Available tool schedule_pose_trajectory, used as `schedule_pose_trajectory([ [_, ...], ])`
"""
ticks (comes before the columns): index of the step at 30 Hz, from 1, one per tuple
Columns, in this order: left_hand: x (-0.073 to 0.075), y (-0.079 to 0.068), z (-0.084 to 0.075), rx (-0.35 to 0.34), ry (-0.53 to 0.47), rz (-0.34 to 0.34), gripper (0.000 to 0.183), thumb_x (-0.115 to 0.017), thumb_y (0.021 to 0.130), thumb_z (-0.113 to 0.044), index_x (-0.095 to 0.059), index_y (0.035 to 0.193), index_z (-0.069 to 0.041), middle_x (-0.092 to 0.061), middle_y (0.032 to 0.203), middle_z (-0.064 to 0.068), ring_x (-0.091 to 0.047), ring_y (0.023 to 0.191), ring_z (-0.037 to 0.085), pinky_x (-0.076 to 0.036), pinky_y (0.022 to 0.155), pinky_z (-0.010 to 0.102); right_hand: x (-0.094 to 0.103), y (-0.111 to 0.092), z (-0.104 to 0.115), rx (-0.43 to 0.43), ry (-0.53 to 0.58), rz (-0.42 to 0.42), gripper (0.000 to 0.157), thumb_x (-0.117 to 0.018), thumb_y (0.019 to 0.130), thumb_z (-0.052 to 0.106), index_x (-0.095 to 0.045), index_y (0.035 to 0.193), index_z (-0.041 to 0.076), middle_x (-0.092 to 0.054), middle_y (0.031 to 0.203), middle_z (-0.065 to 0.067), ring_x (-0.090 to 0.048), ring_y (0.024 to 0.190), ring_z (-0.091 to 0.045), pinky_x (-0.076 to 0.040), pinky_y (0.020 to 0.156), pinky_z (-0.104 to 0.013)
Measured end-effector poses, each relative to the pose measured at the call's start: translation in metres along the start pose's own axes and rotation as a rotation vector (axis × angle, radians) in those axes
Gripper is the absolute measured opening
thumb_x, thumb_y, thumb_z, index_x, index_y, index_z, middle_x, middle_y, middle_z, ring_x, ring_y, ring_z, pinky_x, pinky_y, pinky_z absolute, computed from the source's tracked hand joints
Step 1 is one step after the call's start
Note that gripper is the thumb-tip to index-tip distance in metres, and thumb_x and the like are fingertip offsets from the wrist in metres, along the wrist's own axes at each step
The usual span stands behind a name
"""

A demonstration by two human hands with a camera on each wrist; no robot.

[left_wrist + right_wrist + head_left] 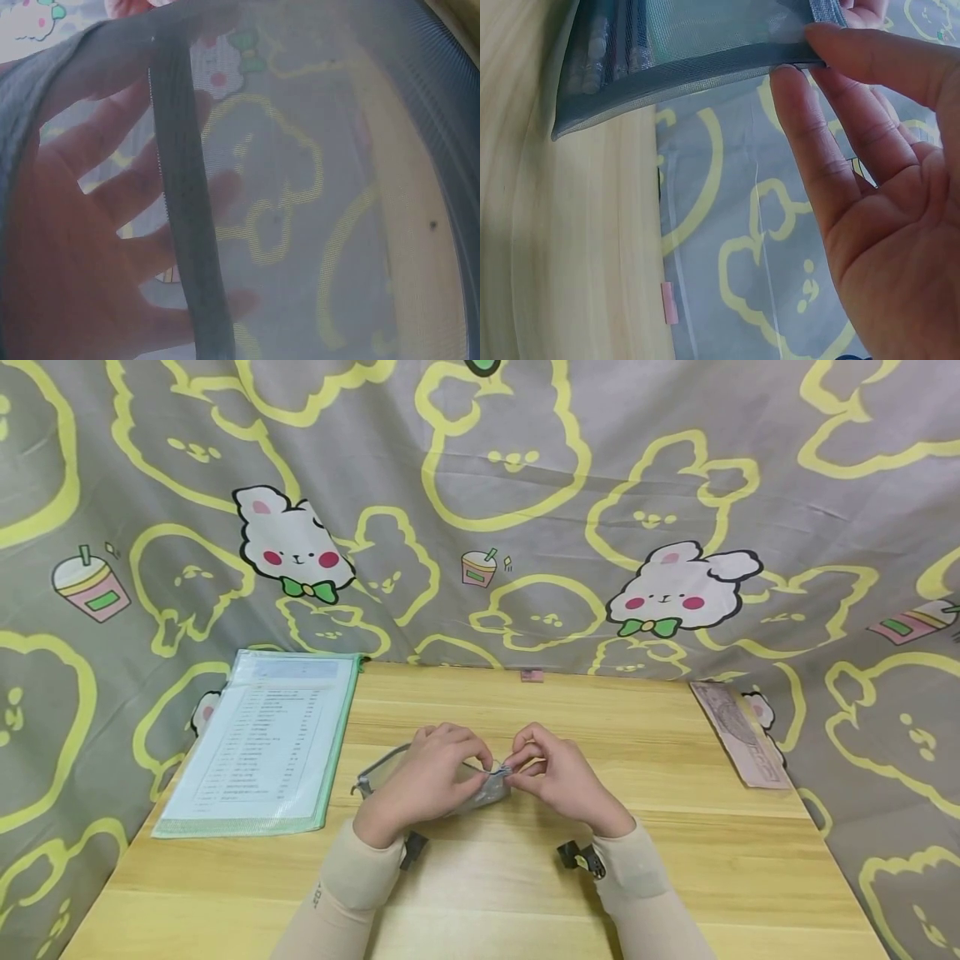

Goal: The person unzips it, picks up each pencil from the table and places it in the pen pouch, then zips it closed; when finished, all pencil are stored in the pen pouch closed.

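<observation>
A grey see-through mesh pencil case is held over the middle of the table between both hands. My left hand reaches across it and pinches its upper edge with thumb and forefinger. At the right end, my right hand pinches the dark border of the case, thumb on one side and fingers on the other in the right wrist view. Several pencils show through the mesh there. In the left wrist view the mesh and a dark band cover part of my left hand.
A clear folder with a green edge and a printed sheet lies at the left of the wooden table. A banknote-like paper lies at the right edge. Behind hangs a grey patterned curtain, with a small pink tab below it.
</observation>
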State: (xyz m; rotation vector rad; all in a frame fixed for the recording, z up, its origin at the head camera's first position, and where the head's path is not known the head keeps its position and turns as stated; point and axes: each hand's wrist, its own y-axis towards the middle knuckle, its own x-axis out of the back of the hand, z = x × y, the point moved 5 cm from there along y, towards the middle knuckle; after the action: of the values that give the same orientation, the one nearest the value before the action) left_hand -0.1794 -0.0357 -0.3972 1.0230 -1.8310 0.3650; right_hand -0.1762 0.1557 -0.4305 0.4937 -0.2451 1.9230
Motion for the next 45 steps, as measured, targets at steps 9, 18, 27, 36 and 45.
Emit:
schedule_pose_trajectory([
  [9, 0.001, 0.000, -0.003, -0.042, -0.002, -0.020, 0.006, -0.077, 0.097, -0.025, -0.071, 0.096, -0.027, -0.073, 0.112, -0.007, -0.062, 0.117, 0.022, -0.042, 0.106, 0.061, 0.005, 0.001, -0.001, 0.015, -0.048, -0.023, 0.032, -0.079, 0.092, 0.000, -0.055, 0.110, 0.012, -0.080, 0.103, -0.007, -0.078, 0.089, -0.030, -0.061, 0.075, -0.026],
  [18, 0.005, 0.000, -0.001, -0.039, 0.083, -0.040, 0.006, -0.075, 0.099, -0.026, -0.071, 0.096, -0.025, -0.074, 0.114, -0.004, -0.063, 0.123, 0.026, -0.042, 0.108, 0.063, 0.017, 0.000, -0.009, -0.001, -0.059, -0.076, 0.030, -0.078, 0.092, -0.001, -0.055, 0.108, 0.010, -0.079, 0.103, -0.009, -0.078, 0.094, -0.023, -0.062, 0.081, -0.027],
  [27, 0.021, -0.007, 0.014, 0.020, 0.101, -0.077, 0.006, -0.077, 0.098, -0.023, -0.071, 0.099, -0.022, -0.070, 0.116, -0.002, -0.060, 0.123, 0.030, -0.041, 0.108, 0.063, 0.066, -0.013, -0.036, -0.089, -0.075, -0.200, 0.031, -0.077, 0.093, 0.001, -0.053, 0.110, 0.008, -0.080, 0.105, -0.012, -0.078, 0.093, -0.034, -0.061, 0.077, -0.027],
  [36, 0.029, -0.011, 0.027, 0.051, 0.114, -0.108, 0.007, -0.078, 0.097, -0.021, -0.071, 0.096, -0.023, -0.071, 0.116, -0.002, -0.060, 0.126, 0.032, -0.039, 0.111, 0.065, 0.111, -0.035, -0.057, -0.217, -0.051, -0.315, 0.036, -0.080, 0.094, 0.008, -0.051, 0.115, 0.006, -0.080, 0.109, -0.012, -0.076, 0.091, -0.014, -0.056, 0.077, -0.025],
  [45, 0.036, -0.015, 0.039, 0.053, 0.126, -0.132, 0.009, -0.079, 0.095, -0.021, -0.072, 0.097, -0.025, -0.071, 0.116, -0.001, -0.059, 0.126, 0.033, -0.038, 0.107, 0.067, 0.118, -0.038, -0.065, -0.234, -0.025, -0.312, 0.038, -0.081, 0.093, 0.011, -0.051, 0.117, 0.006, -0.080, 0.109, -0.010, -0.075, 0.094, -0.015, -0.056, 0.078, -0.024],
])
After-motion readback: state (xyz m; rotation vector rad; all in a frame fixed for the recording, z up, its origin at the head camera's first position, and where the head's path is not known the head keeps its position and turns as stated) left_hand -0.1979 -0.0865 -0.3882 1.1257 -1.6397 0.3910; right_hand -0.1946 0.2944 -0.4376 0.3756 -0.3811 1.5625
